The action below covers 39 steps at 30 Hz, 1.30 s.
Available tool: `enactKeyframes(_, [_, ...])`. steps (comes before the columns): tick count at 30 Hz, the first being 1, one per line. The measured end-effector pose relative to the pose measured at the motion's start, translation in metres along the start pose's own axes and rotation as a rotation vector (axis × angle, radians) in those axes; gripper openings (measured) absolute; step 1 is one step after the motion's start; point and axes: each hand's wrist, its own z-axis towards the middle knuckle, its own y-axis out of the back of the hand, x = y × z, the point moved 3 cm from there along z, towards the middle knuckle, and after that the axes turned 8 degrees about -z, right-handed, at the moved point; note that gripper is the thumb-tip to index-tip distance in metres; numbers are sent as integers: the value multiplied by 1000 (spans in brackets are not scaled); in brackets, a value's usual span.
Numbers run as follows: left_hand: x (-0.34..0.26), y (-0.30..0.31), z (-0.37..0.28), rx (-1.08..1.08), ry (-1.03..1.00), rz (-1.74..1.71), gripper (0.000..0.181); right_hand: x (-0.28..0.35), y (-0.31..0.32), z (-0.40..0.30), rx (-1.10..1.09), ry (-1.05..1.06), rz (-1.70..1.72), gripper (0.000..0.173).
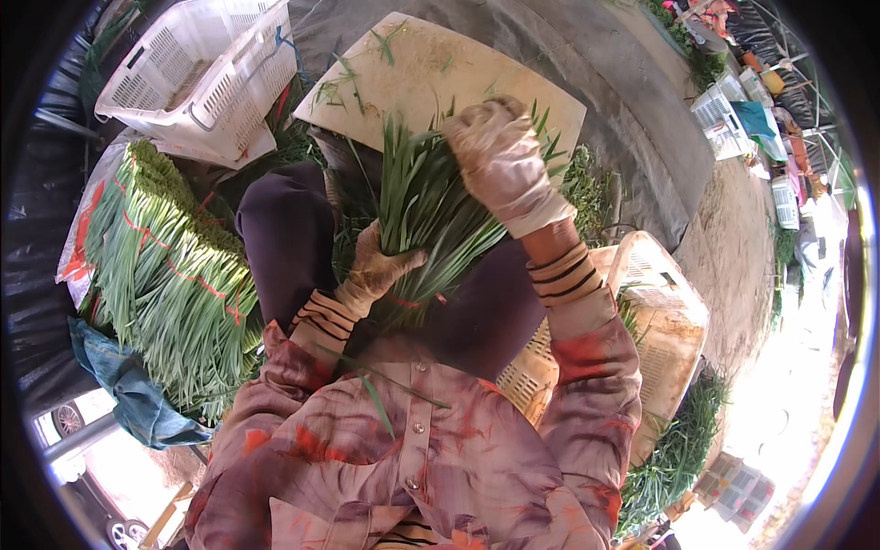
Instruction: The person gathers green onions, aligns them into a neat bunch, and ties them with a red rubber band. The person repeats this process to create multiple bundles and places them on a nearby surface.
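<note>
My left hand (381,265), in a soiled glove, grips a bunch of long flat green leaves (440,213) near its lower end, the thumb laid across it. A bit of red tie shows below the thumb. My right hand (496,155), also gloved, is curled at the upper right of the bunch, over the near edge of a pale board (440,69). Its fingertips are blurred and turned away, so whether it holds leaves cannot be told. Loose leaf scraps lie on the board, and a few cling to my shirt.
At left lies a big stack of green bundles (172,275) tied with red string. A white plastic crate (199,82) stands behind it. To my right are a dirty crate (667,316) and a heap of loose leaves (677,447). More crates (722,120) stand far right.
</note>
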Motion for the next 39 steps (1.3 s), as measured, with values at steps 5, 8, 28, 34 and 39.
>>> enactKeyframes(5, [-12,-13,15,-70,80,286,45,-23,-79,-36,-131,-285,-219,17])
enactKeyframes(8, [-2,-15,21,-185,117,197,45,-24,-97,-51,-196,-485,-91,16])
enactKeyframes(28, [-21,32,7,-184,-80,-61,29,131,-102,-93,-154,-948,2480,61])
enactKeyframes(34, [-29,15,6,-247,58,-282,25,96,-81,-104,-278,-1150,1595,54])
enactKeyframes(39, [-20,11,5,-306,3,-5,42,49,-10,-70,-501,-631,690,44])
